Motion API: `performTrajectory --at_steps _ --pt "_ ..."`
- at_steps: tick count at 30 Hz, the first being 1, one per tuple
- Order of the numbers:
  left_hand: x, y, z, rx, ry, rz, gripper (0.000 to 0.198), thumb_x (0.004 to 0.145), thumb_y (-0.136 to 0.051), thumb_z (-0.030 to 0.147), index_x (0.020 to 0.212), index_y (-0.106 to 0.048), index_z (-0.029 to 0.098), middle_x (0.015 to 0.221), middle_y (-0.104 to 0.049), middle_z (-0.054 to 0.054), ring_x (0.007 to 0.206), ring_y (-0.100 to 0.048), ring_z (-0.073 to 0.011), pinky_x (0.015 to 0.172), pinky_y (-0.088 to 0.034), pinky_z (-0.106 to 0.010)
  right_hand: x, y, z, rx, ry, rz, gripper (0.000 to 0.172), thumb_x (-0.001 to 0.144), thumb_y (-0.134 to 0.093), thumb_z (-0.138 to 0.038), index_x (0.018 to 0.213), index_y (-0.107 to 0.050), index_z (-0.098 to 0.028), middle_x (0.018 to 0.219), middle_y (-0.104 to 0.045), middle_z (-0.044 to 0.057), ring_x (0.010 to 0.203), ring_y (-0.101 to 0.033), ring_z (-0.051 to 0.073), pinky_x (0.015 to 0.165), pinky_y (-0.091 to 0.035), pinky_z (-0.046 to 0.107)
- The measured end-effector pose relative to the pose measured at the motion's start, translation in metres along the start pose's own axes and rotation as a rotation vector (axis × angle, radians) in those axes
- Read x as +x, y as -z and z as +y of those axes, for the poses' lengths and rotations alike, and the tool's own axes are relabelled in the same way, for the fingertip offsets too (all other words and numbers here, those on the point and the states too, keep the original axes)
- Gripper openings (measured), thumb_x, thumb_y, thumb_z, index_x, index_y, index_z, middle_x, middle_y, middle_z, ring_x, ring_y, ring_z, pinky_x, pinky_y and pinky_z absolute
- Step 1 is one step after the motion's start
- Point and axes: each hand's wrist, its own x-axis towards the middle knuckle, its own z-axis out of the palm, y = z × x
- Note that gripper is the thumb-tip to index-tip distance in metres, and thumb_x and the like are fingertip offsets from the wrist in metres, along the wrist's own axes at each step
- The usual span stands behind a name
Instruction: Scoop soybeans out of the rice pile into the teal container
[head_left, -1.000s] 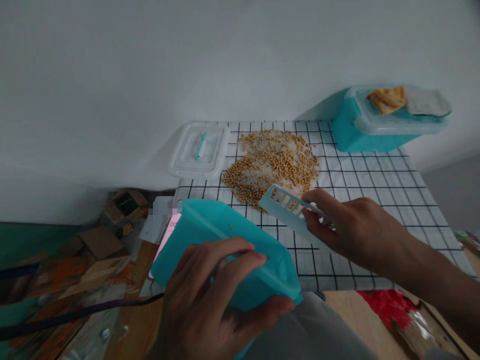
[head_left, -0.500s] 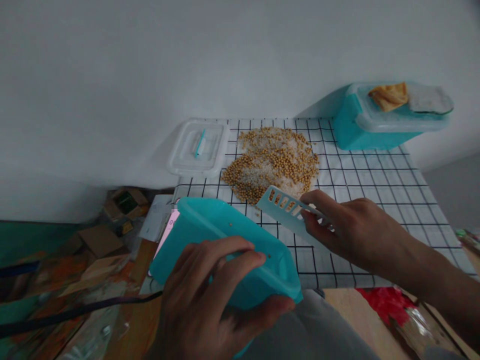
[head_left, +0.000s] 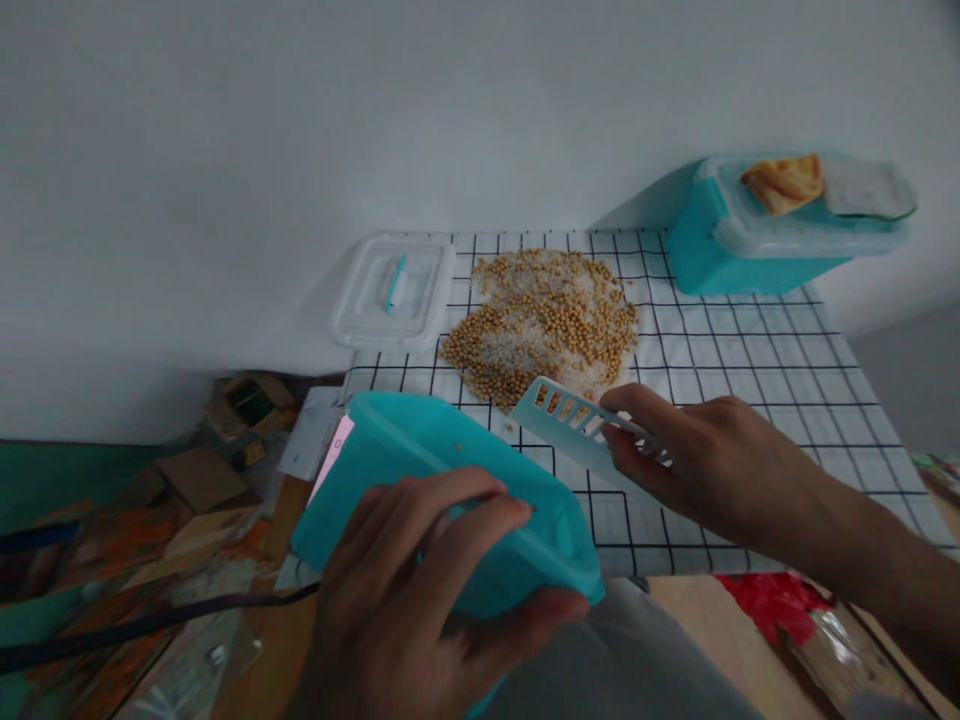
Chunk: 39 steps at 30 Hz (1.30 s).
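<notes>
A: What is the person's left hand [head_left: 420,600] doing?

B: It is closed on the teal bin [head_left: 495,460], fingers hooked over the rim and thumb pressed against the end nearest the body. The bin sits tilted at the near left edge of the counter [head_left: 750,350], its mouth partly turned toward the viewer.

A: And the right hand [head_left: 697,450]?

B: It grips the pale slotted scoop [head_left: 559,432], pinching it between thumb and fingers along its slotted side. The scoop's front end points left, away from the palm.

A: So where is the pile of tan beans and white grains [head_left: 551,320] from there?

B: Straight ahead on the counter, beyond both hands. It lies ahead and to the left of the right hand, and past the bin from the left hand. The scoop overlaps the pile's near edge in this view; whether it touches the beans, one cannot tell.

A: Is anything inside the bin?

B: A couple of small specks show on its inner wall; the bottom is hidden.

A: What else is close to the pile?

B: A clear lid [head_left: 424,300] with a teal handle lies just left of it. Well to the right stands a lidded teal box [head_left: 750,275], a yellow cloth [head_left: 784,183] on top.
</notes>
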Motion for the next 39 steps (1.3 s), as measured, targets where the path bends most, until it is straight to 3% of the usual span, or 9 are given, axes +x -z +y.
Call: performTrajectory --at_steps 5,11,22,26,31,39 --pt "0.010 -0.003 0.000 0.014 0.017 -0.040 0.035 0.082 -0.073 0.048 0.103 -0.064 0.022 0.108 -0.062 -0.003 0.099 -0.060 -0.0193 0.088 -0.044 -0.037 0.002 -0.002 0.001 0.021 -0.007 -0.026 0.021 0.098 -0.047 -0.030 0.116 -0.053 -0.020 0.057 -0.059 -0.005 0.044 -0.058 0.013 0.045 -0.024 0.024" --pt "0.006 -0.002 -0.003 0.036 -0.001 -0.046 0.035 0.082 -0.073 0.050 0.103 -0.065 0.022 0.106 -0.064 -0.004 0.095 -0.062 -0.0202 0.082 -0.047 -0.038 0.004 -0.005 0.005 0.104 -0.002 -0.074 0.025 0.100 -0.044 -0.031 0.120 -0.052 -0.019 0.061 -0.062 -0.004 0.049 -0.059 0.012 0.048 -0.026 0.026" --pt "0.002 -0.002 -0.009 0.018 0.032 -0.067 0.035 0.084 -0.071 0.049 0.109 -0.063 0.027 0.112 -0.063 -0.004 0.102 -0.061 -0.0208 0.086 -0.047 -0.039 0.009 -0.007 0.005 0.288 -0.004 -0.138 0.025 0.100 -0.042 -0.034 0.119 -0.050 -0.019 0.066 -0.063 -0.003 0.053 -0.059 0.013 0.050 -0.028 0.026" --pt "0.002 -0.004 -0.011 0.025 -0.013 -0.069 0.042 0.077 -0.077 0.050 0.108 -0.064 0.025 0.110 -0.063 -0.004 0.101 -0.061 -0.0201 0.087 -0.047 -0.037 0.008 0.001 0.007 0.233 -0.016 -0.086 0.025 0.100 -0.042 -0.034 0.119 -0.051 -0.020 0.064 -0.064 -0.003 0.051 -0.060 0.013 0.049 -0.029 0.025" --pt "0.003 -0.005 -0.011 0.042 0.012 -0.065 0.038 0.080 -0.074 0.049 0.108 -0.064 0.026 0.111 -0.064 -0.003 0.101 -0.061 -0.0202 0.087 -0.047 -0.037 0.003 0.009 0.013 0.085 -0.086 0.062 0.023 0.098 -0.048 -0.032 0.117 -0.052 -0.021 0.064 -0.065 -0.003 0.047 -0.060 0.013 0.045 -0.028 0.024" --pt "0.009 -0.003 -0.005 0.053 -0.013 -0.024 0.036 0.081 -0.074 0.049 0.103 -0.065 0.022 0.108 -0.064 -0.004 0.097 -0.063 -0.0208 0.084 -0.047 -0.037 0.005 0.003 0.011 0.114 -0.097 -0.038 0.024 0.098 -0.047 -0.032 0.118 -0.052 -0.021 0.064 -0.066 -0.002 0.050 -0.062 0.015 0.046 -0.033 0.023"
